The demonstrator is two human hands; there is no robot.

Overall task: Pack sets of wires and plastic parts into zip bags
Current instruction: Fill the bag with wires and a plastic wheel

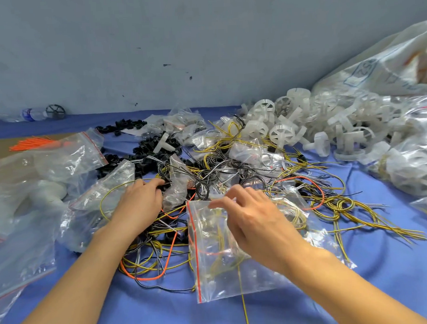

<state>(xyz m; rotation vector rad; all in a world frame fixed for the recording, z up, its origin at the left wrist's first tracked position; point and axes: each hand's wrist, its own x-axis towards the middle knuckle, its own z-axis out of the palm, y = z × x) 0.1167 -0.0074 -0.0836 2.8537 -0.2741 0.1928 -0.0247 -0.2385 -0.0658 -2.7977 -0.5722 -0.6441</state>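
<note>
A clear zip bag (218, 266) with a red seal strip lies in front of me with yellow wire inside. My right hand (255, 221) pinches its top edge, fingers curled over the opening. My left hand (139, 203) reaches into the tangle of yellow, black and orange wires (208, 171), its fingertips closing on black wires beside a small crumpled bag (177, 185). Small black plastic parts (144, 149) lie just beyond the wire pile. White plastic wheels (279, 133) are heaped at the back right.
Filled zip bags (69, 152) are stacked on the left of the blue table (392, 264). A large plastic sack (383, 66) and more bagged wheels (416, 169) crowd the right. Orange ties (37, 143) lie far left, a water bottle (31, 114) by the wall.
</note>
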